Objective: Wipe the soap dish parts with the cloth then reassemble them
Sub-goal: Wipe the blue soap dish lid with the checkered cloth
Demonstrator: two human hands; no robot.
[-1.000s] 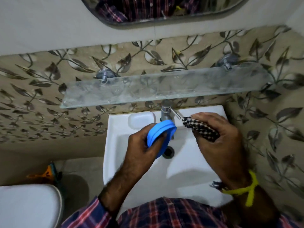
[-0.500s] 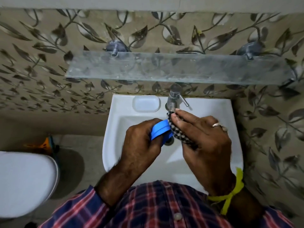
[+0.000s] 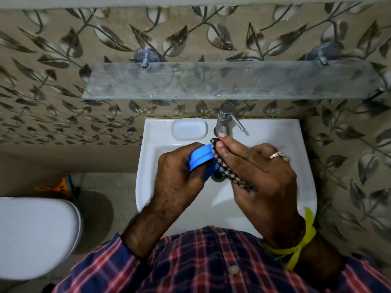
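Left hand grips blue oval plastic soap-dish part; right hand clamps checked black-and-white cloth, now pressed against it: wiping begun, reassembly pending.

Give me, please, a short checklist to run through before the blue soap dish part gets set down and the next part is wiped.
1. Left hand has a firm hold on the blue soap dish part: ok.
2. Right hand holds the checkered cloth against the blue part: ok.
3. Work is over the sink, so a dropped part would likely land in the basin: ok.
4. Tap is off, no water running: ok.
5. Blue part wiped on every face: cannot tell, the hand hides most of it.
6. Other soap dish part located: cannot tell; the white recess on the sink ledge looks moulded in.
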